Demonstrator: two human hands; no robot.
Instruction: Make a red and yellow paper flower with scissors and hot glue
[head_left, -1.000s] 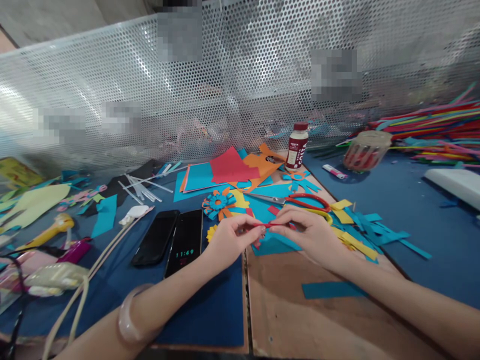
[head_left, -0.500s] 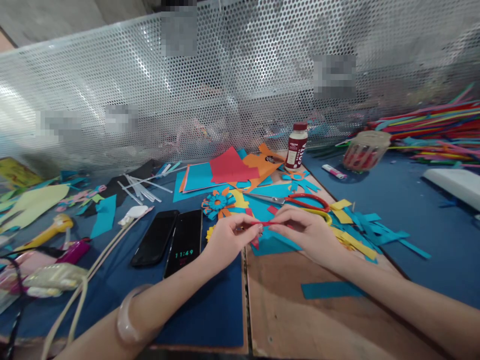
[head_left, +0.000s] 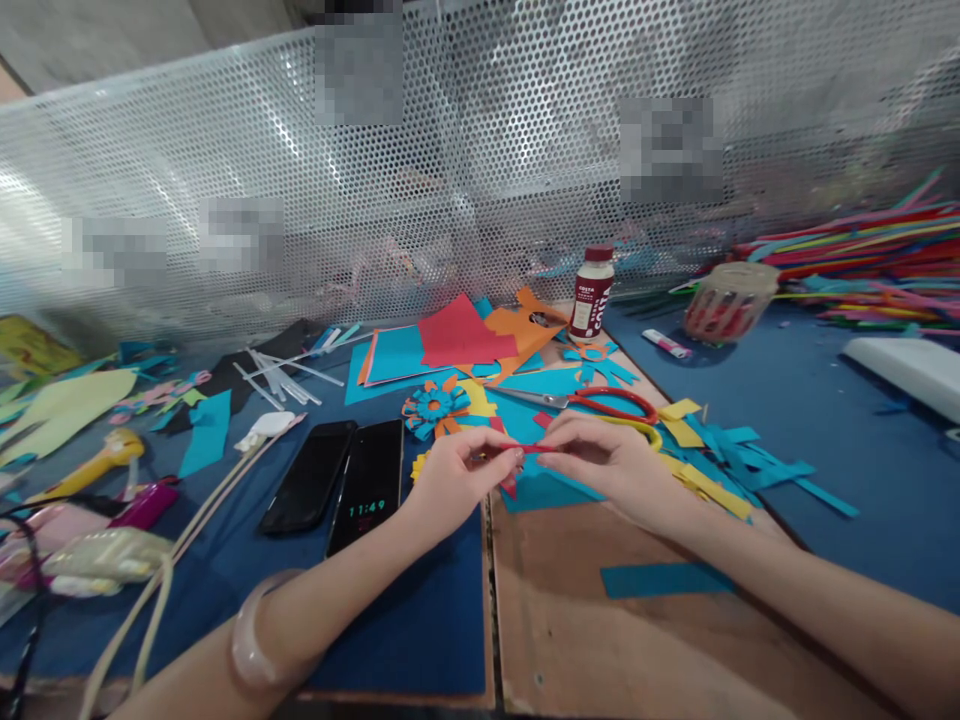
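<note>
My left hand point(head_left: 454, 480) and my right hand point(head_left: 611, 462) meet above the table's middle. Both pinch a small red paper strip point(head_left: 529, 449) between thumb and fingers, left on its left end, right on its right end. A bit of red paper hangs below it. Under the hands lies a teal paper sheet point(head_left: 551, 488). Red-handled scissors point(head_left: 600, 402) lie just behind my right hand. A blue and orange paper flower point(head_left: 435, 407) sits behind my left hand.
Two black phones point(head_left: 341, 480) lie left of my hands. Teal and yellow scraps point(head_left: 720, 460) spread to the right. A bottle point(head_left: 591, 292), a plastic jar point(head_left: 731, 298) and a glue stick point(head_left: 666, 343) stand behind, before a perforated metal screen point(head_left: 300, 180). Coloured strips point(head_left: 877, 260) pile far right.
Both hands stay nearly in place, fingers shifting slightly on the red strip. Nothing else has moved.
</note>
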